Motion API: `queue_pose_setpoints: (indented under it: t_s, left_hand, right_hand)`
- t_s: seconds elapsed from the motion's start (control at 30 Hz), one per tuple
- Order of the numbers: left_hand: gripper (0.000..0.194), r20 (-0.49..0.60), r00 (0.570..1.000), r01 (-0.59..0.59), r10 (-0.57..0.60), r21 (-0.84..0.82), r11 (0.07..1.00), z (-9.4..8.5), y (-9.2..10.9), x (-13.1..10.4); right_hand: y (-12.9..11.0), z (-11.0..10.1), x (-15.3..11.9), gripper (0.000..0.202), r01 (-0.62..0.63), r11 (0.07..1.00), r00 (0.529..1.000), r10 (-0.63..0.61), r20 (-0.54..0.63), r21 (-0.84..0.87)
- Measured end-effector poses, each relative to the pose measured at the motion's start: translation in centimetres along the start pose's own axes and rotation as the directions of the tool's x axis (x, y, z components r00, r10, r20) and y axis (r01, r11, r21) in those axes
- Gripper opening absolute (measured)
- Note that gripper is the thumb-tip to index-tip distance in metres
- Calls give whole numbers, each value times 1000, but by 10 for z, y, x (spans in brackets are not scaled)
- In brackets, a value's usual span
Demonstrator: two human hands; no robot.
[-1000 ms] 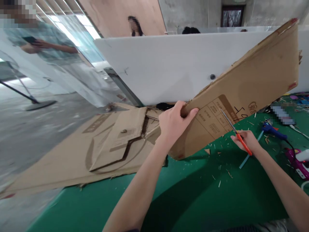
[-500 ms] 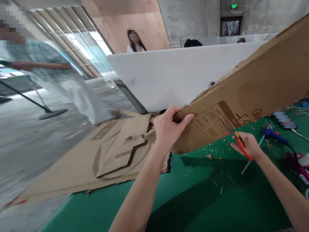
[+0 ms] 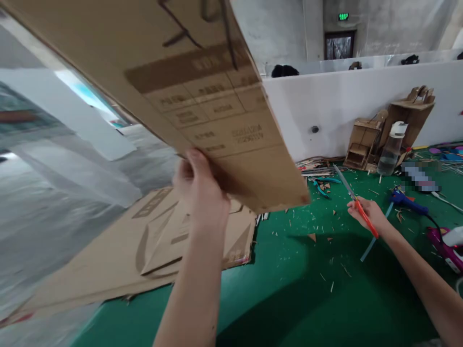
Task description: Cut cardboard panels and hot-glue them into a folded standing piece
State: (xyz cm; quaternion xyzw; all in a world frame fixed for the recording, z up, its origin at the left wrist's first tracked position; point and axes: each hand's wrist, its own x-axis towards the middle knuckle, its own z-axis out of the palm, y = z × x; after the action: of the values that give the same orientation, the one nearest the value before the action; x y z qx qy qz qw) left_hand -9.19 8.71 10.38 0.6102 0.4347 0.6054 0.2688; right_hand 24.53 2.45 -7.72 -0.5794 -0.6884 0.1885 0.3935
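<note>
My left hand [image 3: 202, 185] grips a long printed cardboard sheet [image 3: 224, 120] by its left edge, thumb on the near face. The sheet is tilted up in the air and runs out of view at the top left. Over the table's right side, my right hand [image 3: 369, 214] is closed around a pair of scissors [image 3: 361, 212] with orange handles. The blades point up and away, apart from the sheet. Below my left hand lie flat cardboard pieces [image 3: 108, 246], partly hidden by my arm.
On the green table [image 3: 282, 289] lie pliers [image 3: 321, 188], a blue glue gun [image 3: 410, 200], a magenta tool [image 3: 444, 246] and scraps. A water bottle [image 3: 391, 149] stands beside cardboard models [image 3: 365, 140]. A white partition [image 3: 296, 111] borders the back. A person's sleeve [image 3: 21, 113] shows at left.
My left hand has swung the cardboard sheet up and to the left, turning it; the tools and models behind it now show. My right hand with the scissors has barely moved.
</note>
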Motion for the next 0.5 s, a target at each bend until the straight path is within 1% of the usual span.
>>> queue_pose_setpoints:
  t_s: [0.07, 0.1, 0.13, 0.2, 0.27, 0.3, 0.37, 0.43, 0.5]
  left_hand:
    - [28, -19, 999, 42, -46, -164, 986, 9, -1, -5]
    - [29, -23, 997, 63, -71, -244, 968, 15, -3, -9]
    - [29, -21, 995, 81, -93, -324, 943, 22, -6, -13]
    - [30, -11, 992, 105, -126, -487, 867, 36, -14, -21]
    - [31, 6, 990, 110, -139, -642, 759, 48, -23, -27]
    - [32, 14, 989, 112, -144, -702, 704, 53, -27, -29]
    - [35, 34, 983, 141, -182, -776, 615, 62, -34, -35]
    - [38, 112, 956, 250, -270, -791, 558, 71, -39, -42]
    - [43, 241, 903, 402, -355, -766, 502, 82, -44, -53]
  right_hand:
    - [-2, 9, -1, 32, -38, 989, 999, 38, 1, 141]
    - [-4, 13, -2, 35, -68, 968, 998, 69, 4, 242]
    - [-6, 16, -3, 38, -101, 928, 994, 105, 10, 360]
    - [-10, 22, -6, 44, -159, 790, 984, 176, 30, 593]
    - [-15, 23, -6, 50, -190, 639, 972, 228, 52, 746]
    - [-17, 23, -6, 51, -199, 581, 966, 250, 60, 789]
    - [-22, 22, -4, 51, -204, 510, 956, 289, 57, 835]
    - [-26, 20, -1, 49, -202, 483, 948, 314, 47, 852]
    - [-29, 19, 1, 44, -196, 470, 942, 335, 31, 861]
